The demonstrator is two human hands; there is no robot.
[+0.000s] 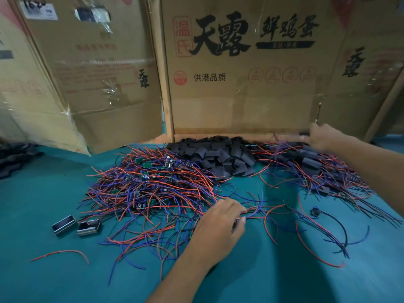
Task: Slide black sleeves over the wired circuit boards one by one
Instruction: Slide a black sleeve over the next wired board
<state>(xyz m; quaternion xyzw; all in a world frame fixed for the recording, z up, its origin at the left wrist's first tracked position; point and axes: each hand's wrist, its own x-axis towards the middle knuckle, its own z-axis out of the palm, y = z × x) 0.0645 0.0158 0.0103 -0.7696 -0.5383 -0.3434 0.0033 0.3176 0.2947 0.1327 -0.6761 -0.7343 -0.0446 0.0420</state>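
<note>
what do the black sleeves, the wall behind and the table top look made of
Sleeves: matte black, thin and soft-looking, curled flat pieces, probably heat-shrink plastic or rubber. Wall: brown corrugated cardboard, printed, with creases and tape. Table top: smooth teal surface, likely a mat or laminate; can't tell which.

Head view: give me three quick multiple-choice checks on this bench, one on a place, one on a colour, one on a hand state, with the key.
1. Where does the loose sleeve pile lie?
A. against the cardboard box
B. at the near table edge
C. inside a tray

2. What colour is the table?
A. white
B. teal
C. yellow

3. What is the left hand doing?
A. lying flat and empty
B. holding a sleeve
C. pinching wires

Key: 1 A, the pile sits at the box's foot, between the bare boards and the sleeved ones. 2 B, the cloth is teal. 3 C, thumb and fingers close on red and blue wires.
</note>
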